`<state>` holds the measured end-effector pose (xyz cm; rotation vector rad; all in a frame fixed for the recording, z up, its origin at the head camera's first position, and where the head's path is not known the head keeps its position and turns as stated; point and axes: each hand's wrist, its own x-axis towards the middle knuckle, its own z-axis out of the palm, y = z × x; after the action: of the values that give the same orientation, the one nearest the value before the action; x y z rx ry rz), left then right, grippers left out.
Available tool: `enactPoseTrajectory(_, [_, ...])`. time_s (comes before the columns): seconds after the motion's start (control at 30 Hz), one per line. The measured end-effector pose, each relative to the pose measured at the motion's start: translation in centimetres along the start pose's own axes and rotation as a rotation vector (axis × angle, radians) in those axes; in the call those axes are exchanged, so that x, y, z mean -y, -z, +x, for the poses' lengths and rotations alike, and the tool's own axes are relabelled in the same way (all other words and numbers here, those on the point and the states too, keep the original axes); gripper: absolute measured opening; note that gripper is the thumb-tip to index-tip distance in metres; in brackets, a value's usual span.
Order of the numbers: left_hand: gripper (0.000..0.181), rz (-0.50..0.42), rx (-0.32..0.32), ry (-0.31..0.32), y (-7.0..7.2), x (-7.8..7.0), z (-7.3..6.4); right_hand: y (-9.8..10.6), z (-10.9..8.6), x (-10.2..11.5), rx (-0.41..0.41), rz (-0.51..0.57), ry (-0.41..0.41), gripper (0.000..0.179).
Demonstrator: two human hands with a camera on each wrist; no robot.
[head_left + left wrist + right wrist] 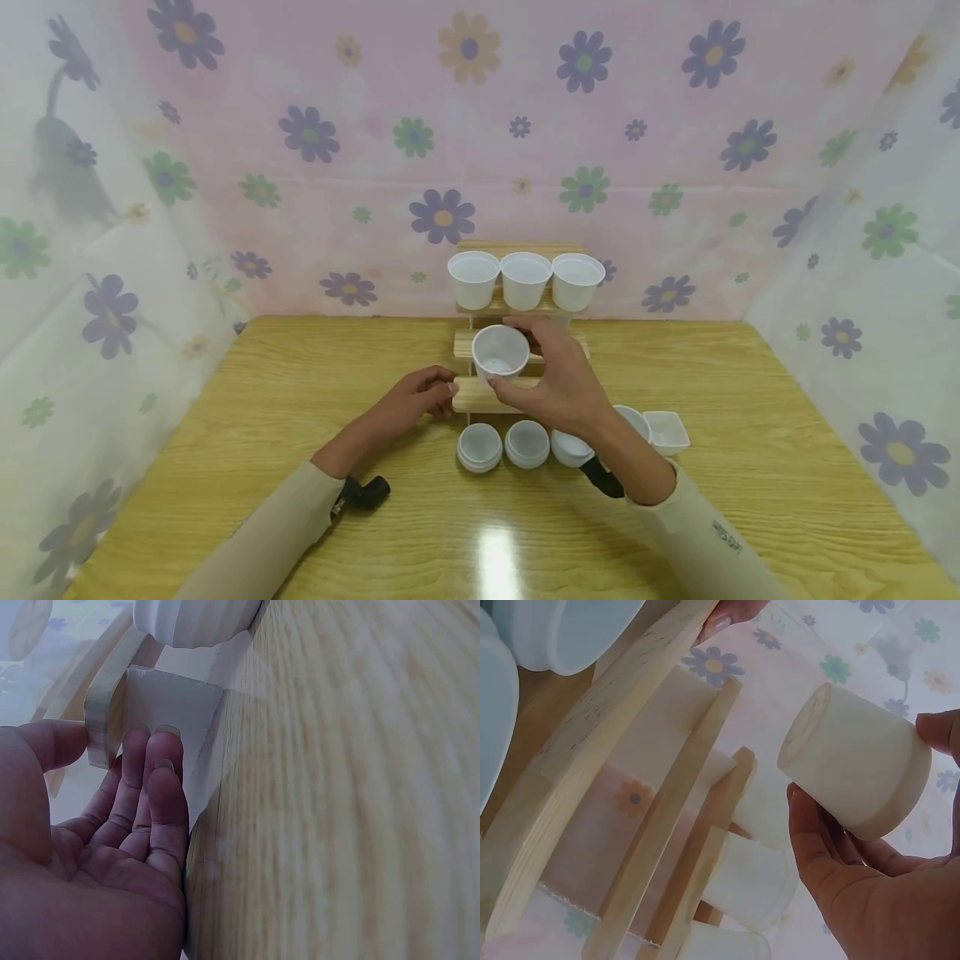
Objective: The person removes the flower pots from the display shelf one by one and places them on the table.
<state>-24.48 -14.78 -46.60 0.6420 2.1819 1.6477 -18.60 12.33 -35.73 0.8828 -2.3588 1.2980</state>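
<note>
In the head view a tapered white cup (500, 351) is in my right hand (562, 379). Thumb and fingers grip its sides, its mouth tilted toward me, above the middle and lowest boards of a stepped wooden rack (480, 398). The right wrist view shows the cup's (855, 757) flat base clear of the boards. My left hand (416, 398) holds the left end of the lowest board. In the left wrist view its thumb lies on the board's end (105, 712), with the fingers against the pale side panel (169, 701). Three similar white cups (526, 282) stand on the top step.
Several small white bowls sit before the rack, including a left one (480, 447) and its neighbour (527, 444). Another bowl (570, 448) is partly behind my right wrist. A square white dish (666, 432) lies to the right. A flowered cloth (337, 225) backs the wooden table (300, 358).
</note>
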Motion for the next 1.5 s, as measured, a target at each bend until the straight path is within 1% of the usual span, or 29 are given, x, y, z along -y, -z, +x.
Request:
enactPoseTrajectory(0.13, [0.036,-0.004,-0.005,-0.002,-0.16,-0.06,0.30,0.20,0.04,-0.06,-0.004,-0.005,0.017,0.070])
enactPoseTrajectory(0.23, [0.036,-0.007,-0.009,-0.003,-0.20,-0.15,0.39,0.25,0.03,-0.03,-0.010,-0.006,0.014,0.069])
enactPoseTrajectory(0.4, [0.035,-0.003,-0.008,-0.001,-0.12,-0.06,0.07,0.00,-0.08,0.10,0.006,0.009,-0.006,0.068])
enactPoseTrajectory(0.5, [0.034,-0.002,-0.007,-0.001,-0.06,0.00,-0.08,-0.12,-0.04,0.15,0.010,0.011,-0.003,0.068])
enactPoseTrajectory(0.83, [0.035,-0.006,-0.002,-0.009,-0.04,0.15,0.09,-0.01,-0.22,0.24,0.003,-0.009,-0.016,0.068])
enactPoseTrajectory(0.97, [0.036,-0.001,-0.004,0.001,0.00,0.12,0.05,-0.07,-0.29,0.23,0.004,-0.009,-0.011,0.067])
enactPoseTrajectory(1.17, [0.035,-0.005,0.004,0.004,0.03,0.09,-0.09,-0.09,-0.48,0.39,0.016,0.016,-0.022,0.068])
enactPoseTrajectory(1.4, [0.035,-0.003,-0.007,0.011,0.06,0.15,-0.14,-0.16,-0.63,0.43,0.030,0.023,-0.029,0.069])
enactPoseTrajectory(1.5, [0.035,-0.004,-0.004,0.005,0.00,0.12,-0.03,-0.05,-0.86,0.45,0.036,0.033,-0.037,0.067])
